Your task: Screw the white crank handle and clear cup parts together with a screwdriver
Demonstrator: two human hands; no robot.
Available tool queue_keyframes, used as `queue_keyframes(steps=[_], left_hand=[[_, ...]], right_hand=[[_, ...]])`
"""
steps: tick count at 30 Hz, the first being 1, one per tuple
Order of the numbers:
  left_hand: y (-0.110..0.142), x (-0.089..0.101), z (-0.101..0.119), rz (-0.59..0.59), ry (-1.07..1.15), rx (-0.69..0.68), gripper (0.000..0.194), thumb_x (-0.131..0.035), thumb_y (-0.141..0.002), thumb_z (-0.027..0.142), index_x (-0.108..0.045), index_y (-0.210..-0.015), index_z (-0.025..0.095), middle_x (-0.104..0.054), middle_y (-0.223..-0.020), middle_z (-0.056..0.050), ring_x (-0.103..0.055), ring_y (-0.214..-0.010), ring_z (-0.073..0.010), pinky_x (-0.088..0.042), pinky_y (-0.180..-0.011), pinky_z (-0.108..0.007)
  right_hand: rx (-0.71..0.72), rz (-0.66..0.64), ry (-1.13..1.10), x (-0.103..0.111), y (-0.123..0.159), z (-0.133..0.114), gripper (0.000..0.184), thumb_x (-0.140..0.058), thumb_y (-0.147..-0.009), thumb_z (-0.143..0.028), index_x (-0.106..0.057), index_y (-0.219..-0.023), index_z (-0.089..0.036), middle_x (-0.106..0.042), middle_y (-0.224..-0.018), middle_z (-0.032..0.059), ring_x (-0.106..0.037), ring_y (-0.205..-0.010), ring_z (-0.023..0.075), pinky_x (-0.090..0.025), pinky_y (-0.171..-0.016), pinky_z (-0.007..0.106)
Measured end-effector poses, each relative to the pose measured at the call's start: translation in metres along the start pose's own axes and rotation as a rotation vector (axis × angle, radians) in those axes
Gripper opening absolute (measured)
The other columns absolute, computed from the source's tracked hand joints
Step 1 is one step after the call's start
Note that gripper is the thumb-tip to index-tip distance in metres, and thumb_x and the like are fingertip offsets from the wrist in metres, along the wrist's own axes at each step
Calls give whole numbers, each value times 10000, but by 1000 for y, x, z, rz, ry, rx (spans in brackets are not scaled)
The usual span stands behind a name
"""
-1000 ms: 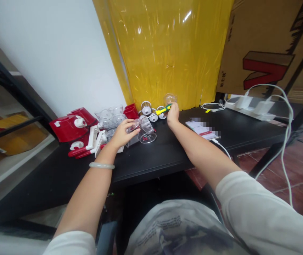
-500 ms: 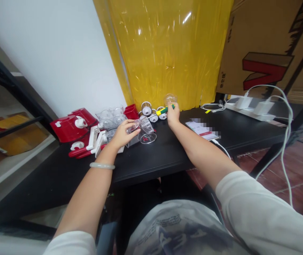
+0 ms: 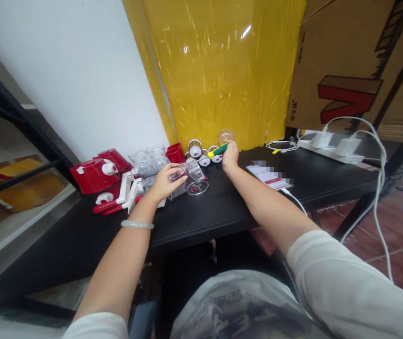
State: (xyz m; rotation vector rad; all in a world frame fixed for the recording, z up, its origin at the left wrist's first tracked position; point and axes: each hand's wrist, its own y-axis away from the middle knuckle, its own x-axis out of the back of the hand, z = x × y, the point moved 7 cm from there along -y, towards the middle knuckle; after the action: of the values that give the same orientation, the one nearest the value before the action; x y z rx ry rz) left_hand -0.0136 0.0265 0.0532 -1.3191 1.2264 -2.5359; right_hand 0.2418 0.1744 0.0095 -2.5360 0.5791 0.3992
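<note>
My left hand [image 3: 168, 181] is curled around a clear plastic part [image 3: 194, 170], thumb and fingers on its left side. My right hand [image 3: 231, 155] is closed on the green-and-yellow handle of a screwdriver [image 3: 218, 150]. Its thin shaft points left and down towards the clear part; whether the tip touches it, I cannot tell. Just below the part, a clear round dish [image 3: 197, 187] with small red and dark bits in it lies on the black table [image 3: 201, 216]. Behind my right hand stands a clear round bowl [image 3: 225, 135].
White-and-metal cylinders [image 3: 194, 149] and a red box-shaped part [image 3: 175, 153] sit at the back. Clear cups [image 3: 146, 161], red housings [image 3: 93, 175] and white-and-red handles [image 3: 125, 193] crowd the left. At right are a charging phone [image 3: 268, 175] and a power strip [image 3: 332, 149].
The screwdriver handle has turned slightly in my right hand, showing more green. My left hand keeps its hold on the clear part. The whole view has shifted a little.
</note>
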Motion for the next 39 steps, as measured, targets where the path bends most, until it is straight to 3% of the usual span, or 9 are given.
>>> queue_keyframes(steps=[9, 19, 28, 33, 39], left_hand=[[1, 0, 0, -5, -8, 0, 396, -666, -855, 556, -724, -1012, 197, -668, -1207, -118, -642, -1163, -288, -476, -1096, -505], [2, 0, 1, 4, -18, 2, 383, -668, -850, 553, -728, -1003, 206, -670, -1205, -118, -645, -1158, -292, -484, -1088, -513], [-1, 0, 4, 3, -22, -18, 406, -658, -843, 573, -731, -990, 201, -671, -1211, -121, -655, -1137, -292, -489, -1079, -519], [0, 0, 5, 0, -27, -20, 389, -663, -850, 549, -727, -994, 193, -674, -1208, -129, -654, -1146, -293, -490, -1078, -517], [0, 0, 4, 5, -29, -18, 390, -658, -850, 553, -727, -995, 198, -672, -1211, -123, -655, -1144, -288, -489, -1080, -520]], right_hand=[[-38, 23, -6, 1, 3, -6, 309, -410, -880, -417, -643, -920, -217, -610, -804, -2, -592, -727, 157, -515, -694, 298], [-63, 28, 58, 4, 9, -22, 200, -496, -865, -411, -542, -805, -226, -582, -769, -24, -570, -764, 148, -463, -745, 273], [58, 46, 109, 6, 9, -28, 326, -530, -871, -536, -517, -765, -228, -551, -779, -17, -540, -803, 156, -447, -822, 297], [-52, 9, 25, 2, 10, -19, 301, -362, -934, -427, -559, -829, -226, -550, -757, -11, -572, -708, 156, -474, -697, 293], [-128, -12, -6, -1, 11, -17, 239, -394, -897, -350, -592, -886, -217, -535, -724, -30, -486, -508, 117, -411, -534, 271]])
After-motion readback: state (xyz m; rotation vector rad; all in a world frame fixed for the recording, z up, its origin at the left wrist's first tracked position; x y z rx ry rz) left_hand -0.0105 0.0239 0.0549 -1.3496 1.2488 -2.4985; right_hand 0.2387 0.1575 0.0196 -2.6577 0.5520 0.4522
